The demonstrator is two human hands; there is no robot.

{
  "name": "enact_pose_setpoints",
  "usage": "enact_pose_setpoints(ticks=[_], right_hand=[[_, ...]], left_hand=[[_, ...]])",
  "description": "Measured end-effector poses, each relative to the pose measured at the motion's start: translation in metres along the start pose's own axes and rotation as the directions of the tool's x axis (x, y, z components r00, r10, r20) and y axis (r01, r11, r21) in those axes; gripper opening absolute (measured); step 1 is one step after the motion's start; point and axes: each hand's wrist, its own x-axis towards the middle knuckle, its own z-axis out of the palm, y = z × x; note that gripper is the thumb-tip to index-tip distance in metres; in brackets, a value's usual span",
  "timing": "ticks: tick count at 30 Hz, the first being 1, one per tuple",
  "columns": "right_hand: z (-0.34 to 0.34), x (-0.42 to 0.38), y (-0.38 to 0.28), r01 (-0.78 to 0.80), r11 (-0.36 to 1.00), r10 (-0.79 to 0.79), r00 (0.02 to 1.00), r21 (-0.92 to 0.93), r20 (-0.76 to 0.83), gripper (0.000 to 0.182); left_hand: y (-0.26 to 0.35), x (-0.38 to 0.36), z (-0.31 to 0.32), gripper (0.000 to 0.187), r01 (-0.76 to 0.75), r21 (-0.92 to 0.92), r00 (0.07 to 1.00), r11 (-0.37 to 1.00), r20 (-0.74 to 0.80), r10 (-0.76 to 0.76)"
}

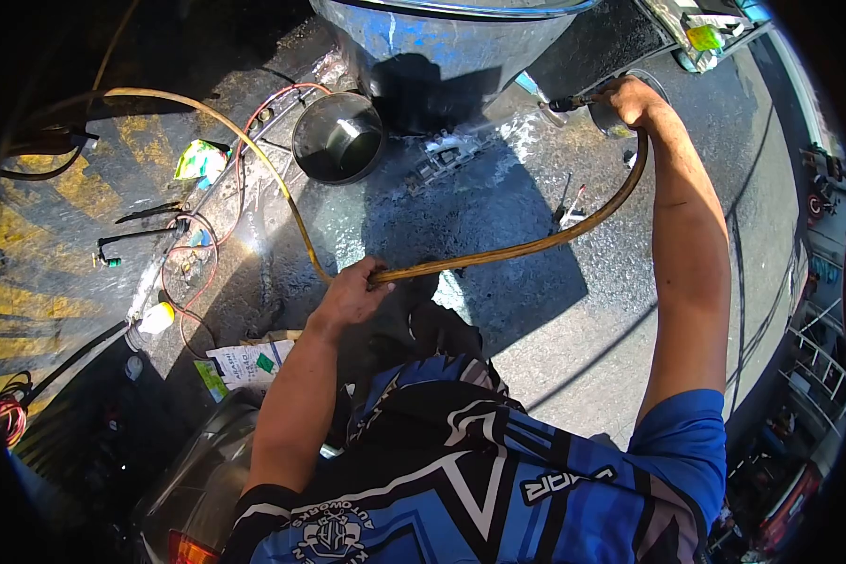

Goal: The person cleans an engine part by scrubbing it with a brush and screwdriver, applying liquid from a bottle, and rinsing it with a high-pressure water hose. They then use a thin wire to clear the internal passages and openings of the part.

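A yellowish-brown hose (pixel 498 252) sags across the view between my two hands. My left hand (pixel 352 296) is closed around its middle stretch, and beyond it the hose loops up to the far left. At the upper right my right hand (pixel 633 101) is closed on a dark hose nozzle (pixel 573 101), whose tip points left. The hose's end hangs down just below that hand. Partly hidden behind my right hand is a round grey metal container (pixel 607 120). The nozzle's exact shape is partly covered by my fingers.
A large blue-grey drum (pixel 442 56) stands ahead, beside a round dark pan (pixel 338 137) with liquid. A thin red hose (pixel 244 160), bags and tools litter the wet floor at left. A vehicle's tail light (pixel 190 545) shows at lower left.
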Motion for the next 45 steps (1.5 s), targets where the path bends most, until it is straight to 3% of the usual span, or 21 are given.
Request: enact_pose_setpoints(ticks=[3, 6, 9, 12, 18, 21, 27, 30, 33, 36, 39, 42, 43, 45], right_hand=[[0.0, 0.001, 0.0, -0.067, 0.995, 0.067, 0.998, 0.068, 0.011, 0.045], [0.006, 0.009, 0.006, -0.038, 0.998, 0.037, 0.999, 0.048, 0.018, 0.047], [0.017, 0.016, 0.017, 0.116, 0.979, -0.119, 0.993, -0.166, -0.004, 0.041], [0.026, 0.027, 0.025, 0.041, 0.999, -0.041, 0.999, -0.013, -0.016, 0.039], [0.023, 0.026, 0.019, 0.029, 0.995, -0.022, 0.997, 0.091, -0.068, 0.036], [0.015, 0.027, 0.009, -0.101, 0.988, 0.101, 0.995, 0.12, 0.011, 0.036], [0.018, 0.031, 0.009, -0.013, 0.995, 0.013, 1.0, 0.094, -0.005, 0.036], [0.006, 0.025, -0.003, -0.005, 0.999, 0.007, 0.998, -0.043, 0.056, 0.036], [-0.007, 0.019, -0.016, -0.116, 0.993, 0.116, 0.991, -0.01, 0.073, 0.036], [0.018, 0.055, 0.019, 0.107, 0.977, -0.093, 0.992, -0.184, 0.083, 0.041], [0.014, 0.071, 0.025, 0.219, 0.925, -0.203, 0.976, -0.312, 0.082, 0.043], [0.005, 0.083, 0.024, 0.148, 0.979, -0.141, 0.988, -0.138, 0.057, 0.036], [0.004, 0.087, 0.023, 0.023, 1.0, -0.022, 0.998, -0.017, 0.058, 0.035], [0.008, 0.093, 0.027, 0.066, 0.998, -0.066, 0.997, -0.013, 0.027, 0.034]], left_hand=[[0.003, 0.0, -0.001, 0.04, -0.003, 0.002, 1.0, 1.0, -0.005, 0.003], [0.003, 0.002, -0.001, 0.04, 0.006, -0.002, 1.0, 1.0, 0.007, -0.006], [0.003, 0.003, -0.002, 0.04, 0.019, -0.005, 1.0, 1.0, 0.019, -0.019], [0.008, 0.004, -0.001, 0.04, 0.023, 0.0, 1.0, 1.0, 0.02, -0.023], [0.003, 0.007, 0.004, 0.04, 0.011, -0.003, 1.0, 1.0, 0.013, -0.011], [0.004, 0.008, 0.003, 0.04, 0.017, 0.004, 1.0, 1.0, 0.017, -0.017], [0.007, 0.007, 0.0, 0.041, 0.004, -0.001, 1.0, 1.0, 0.03, -0.004], [0.008, 0.006, 0.0, 0.041, 0.017, 0.001, 0.999, 1.0, 0.029, -0.017], [0.014, 0.006, -0.001, 0.04, 0.039, -0.015, 0.998, 0.999, 0.041, -0.039], [0.016, 0.007, 0.001, 0.039, 0.023, -0.007, 0.998, 1.0, 0.05, -0.023], [0.018, 0.008, 0.005, 0.039, 0.012, -0.001, 0.999, 1.0, 0.052, -0.012], [0.022, 0.01, 0.006, 0.039, 0.018, -0.021, 0.998, 1.0, 0.062, -0.016], [0.02, 0.011, 0.007, 0.038, 0.018, -0.021, 0.998, 1.0, 0.059, -0.016], [0.022, 0.012, 0.008, 0.038, 0.029, -0.028, 0.998, 0.999, 0.063, -0.027]])
